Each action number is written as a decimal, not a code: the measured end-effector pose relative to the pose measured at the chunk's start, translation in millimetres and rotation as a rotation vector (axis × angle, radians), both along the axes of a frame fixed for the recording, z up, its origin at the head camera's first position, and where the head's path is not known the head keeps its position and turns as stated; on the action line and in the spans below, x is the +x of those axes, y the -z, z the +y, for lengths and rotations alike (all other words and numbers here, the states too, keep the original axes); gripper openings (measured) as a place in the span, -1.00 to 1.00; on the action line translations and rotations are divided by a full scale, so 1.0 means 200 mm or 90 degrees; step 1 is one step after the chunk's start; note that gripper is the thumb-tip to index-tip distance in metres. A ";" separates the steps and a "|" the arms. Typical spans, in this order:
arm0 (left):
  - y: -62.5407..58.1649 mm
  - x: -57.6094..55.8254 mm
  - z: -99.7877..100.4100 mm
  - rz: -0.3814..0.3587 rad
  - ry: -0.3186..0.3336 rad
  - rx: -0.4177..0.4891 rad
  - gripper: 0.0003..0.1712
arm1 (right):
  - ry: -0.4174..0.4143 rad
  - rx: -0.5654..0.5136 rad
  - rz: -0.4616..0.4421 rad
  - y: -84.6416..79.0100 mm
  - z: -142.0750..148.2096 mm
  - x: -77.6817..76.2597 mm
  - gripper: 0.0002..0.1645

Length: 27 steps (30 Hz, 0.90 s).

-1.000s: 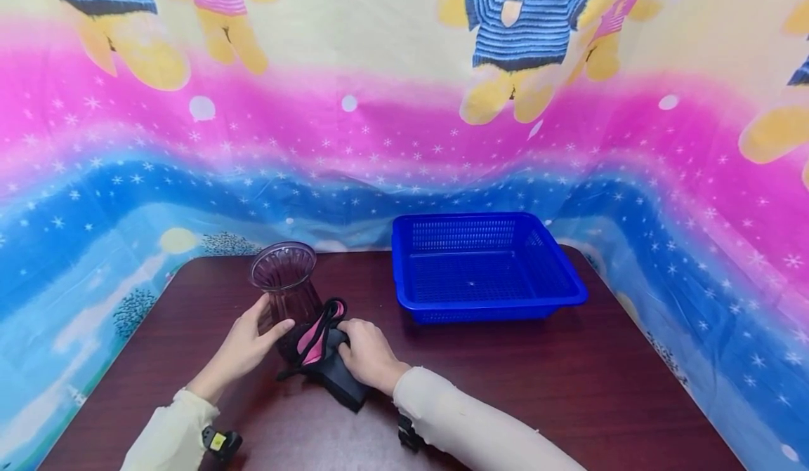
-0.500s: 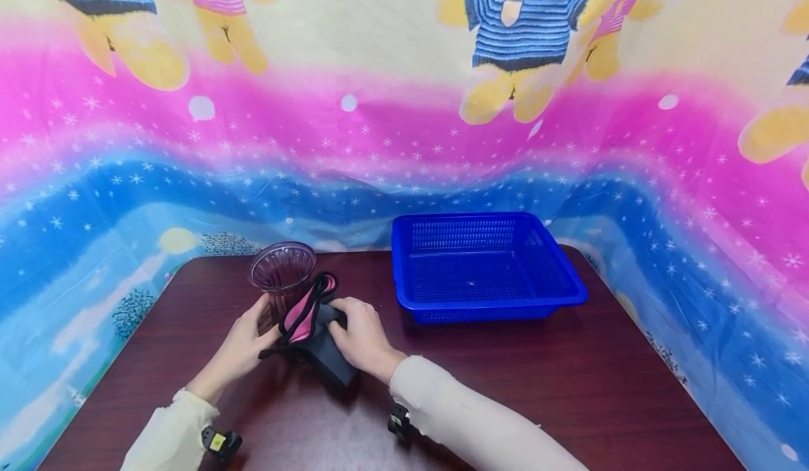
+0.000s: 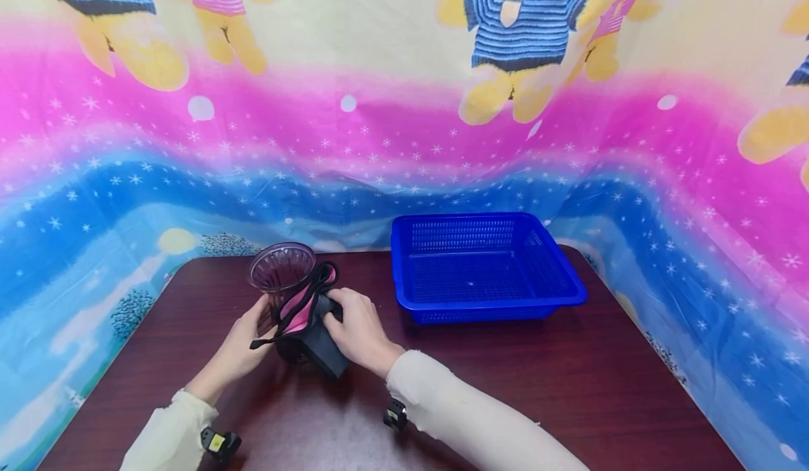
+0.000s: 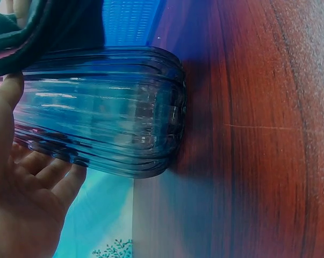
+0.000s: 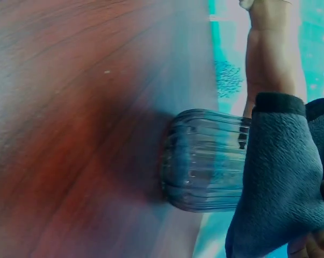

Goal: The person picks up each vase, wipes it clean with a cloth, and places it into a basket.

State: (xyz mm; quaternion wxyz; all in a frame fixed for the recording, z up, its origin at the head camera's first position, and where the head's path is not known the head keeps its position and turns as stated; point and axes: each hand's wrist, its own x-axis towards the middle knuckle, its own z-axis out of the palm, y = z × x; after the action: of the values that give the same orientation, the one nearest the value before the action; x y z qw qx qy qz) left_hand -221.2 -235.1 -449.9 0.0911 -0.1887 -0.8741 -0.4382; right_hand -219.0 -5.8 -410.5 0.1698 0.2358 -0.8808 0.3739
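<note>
A ribbed, purple-tinted glass vase (image 3: 282,264) with a wide flared rim stands upright on the left part of the table. My left hand (image 3: 237,341) grips its side, thumb on the near face and fingers behind, as the left wrist view shows along the glass body (image 4: 108,118). In my right hand (image 3: 359,327) is a bunched cloth (image 3: 325,352), dark grey with a pink face and black edging. The cloth lies against the vase's right side, hiding its middle. The vase's lower end (image 5: 199,161) shows beyond the hanging cloth in the right wrist view.
A blue plastic basket (image 3: 493,309) with perforated walls stands at the back right of the dark wooden table (image 3: 505,394). A printed curtain (image 3: 379,134) with bears and snowflakes hangs behind the table and along both sides.
My right hand and the cloth have moved up and slightly left along the vase, towards its rim. My left hand and the vase have stayed in place.
</note>
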 end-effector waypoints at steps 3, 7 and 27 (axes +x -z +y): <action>0.00 0.00 0.00 -0.004 0.002 0.004 -0.33 | 0.002 0.027 -0.005 0.03 0.01 0.01 -0.80; 0.00 0.01 0.01 -0.001 -0.009 -0.017 -0.28 | 0.003 0.066 -0.012 0.09 0.03 0.01 -0.79; -0.01 0.02 0.02 -0.057 -0.041 -0.037 -0.13 | -0.007 0.167 -0.131 0.27 0.07 -0.01 -0.74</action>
State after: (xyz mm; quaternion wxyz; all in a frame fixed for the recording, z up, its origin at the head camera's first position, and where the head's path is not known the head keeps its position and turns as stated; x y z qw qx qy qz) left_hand -217.1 -231.2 -447.7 0.0601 -0.1431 -0.8952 -0.4178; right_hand -220.7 7.8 -463.9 0.0443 0.2212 -0.9336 0.2786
